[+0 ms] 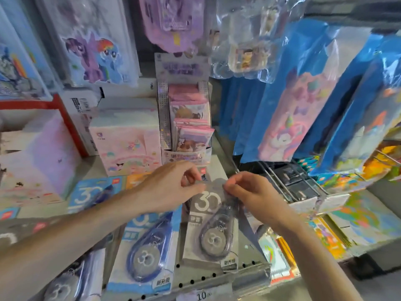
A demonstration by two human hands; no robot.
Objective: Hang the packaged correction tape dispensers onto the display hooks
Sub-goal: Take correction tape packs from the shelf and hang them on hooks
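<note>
A grey carded correction tape pack (209, 231) with a large "30" hangs upright at centre. My left hand (171, 187) pinches its top left corner and my right hand (249, 192) pinches its top right corner. The hook under the card's top is hidden by my fingers. To its left hangs a blue pack (145, 253) with a blue teardrop dispenser. Another blue pack (95, 194) lies further back left, and a grey one (67, 283) shows at the bottom left.
A perforated metal rail (217, 276) with a "10" price tag runs along the front. Bare wire display hooks (288, 183) stick out to the right. Pink and white boxes (125, 140) stand behind, and blue hanging bags (303, 101) crowd the right.
</note>
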